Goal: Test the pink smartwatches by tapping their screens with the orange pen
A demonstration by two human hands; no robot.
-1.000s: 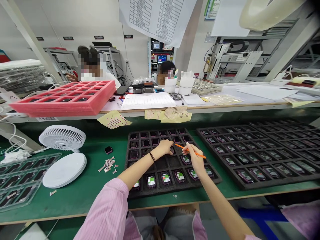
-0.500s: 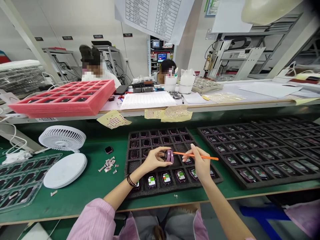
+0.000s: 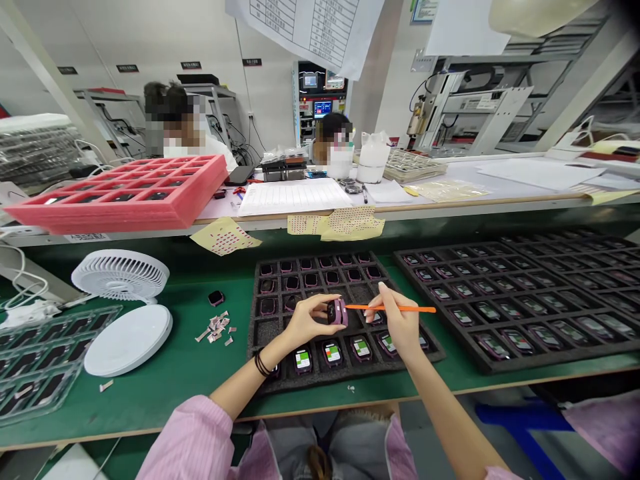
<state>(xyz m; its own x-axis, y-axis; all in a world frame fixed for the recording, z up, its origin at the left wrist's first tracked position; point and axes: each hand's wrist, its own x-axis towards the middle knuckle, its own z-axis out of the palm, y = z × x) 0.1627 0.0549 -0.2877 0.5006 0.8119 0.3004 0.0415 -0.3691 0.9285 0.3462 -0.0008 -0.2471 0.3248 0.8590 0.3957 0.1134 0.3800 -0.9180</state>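
Between thumb and fingers, my left hand (image 3: 311,316) grips a small purple watch case (image 3: 339,312) on edge, above the black foam tray (image 3: 265,330). My right hand (image 3: 399,319) is closed round a thin orange stick (image 3: 413,309), whose left tip meets the side of the case. Purple-framed watches sit in the tray's compartments; those in the front row, such as one watch (image 3: 303,359), have lit screens. Left of the tray, a single dark watch (image 3: 216,297) lies on the green mat near a pile of small pale strips (image 3: 218,328).
At the left stand a white fan (image 3: 127,340) and a clear tray (image 3: 37,360) of dark parts. More black trays (image 3: 480,360) with watches fill the right. A raised shelf carries a pink foam tray (image 3: 190,207) and papers (image 3: 295,198). Two people are beyond it.
The camera view has shifted slightly. Both hands keep nearly the same pose, with the case and the orange stick still held together.
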